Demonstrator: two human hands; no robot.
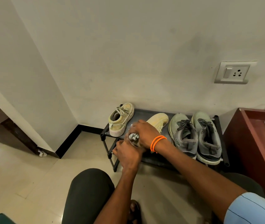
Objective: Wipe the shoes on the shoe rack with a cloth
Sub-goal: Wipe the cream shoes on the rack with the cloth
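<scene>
A low black shoe rack (146,111) stands against the wall with two beige sneakers on its left half and two grey-green sneakers on its right. The left beige sneaker (121,119) stands upright. The second beige sneaker (158,120) shows only its toe; both hands cover the rest. My right hand (144,133), with orange bands on the wrist, grips a bunched white-grey cloth (133,136) against this shoe's heel end. My left hand (127,153) is curled around the same shoe's heel at the rack's front edge. The grey-green pair (195,136) lies untouched.
A dark red wooden cabinet (248,143) stands right of the rack. A wall socket (233,72) is above it. A wall corner with black skirting (67,143) is at the left. My knees (88,191) are over the tiled floor in front of the rack.
</scene>
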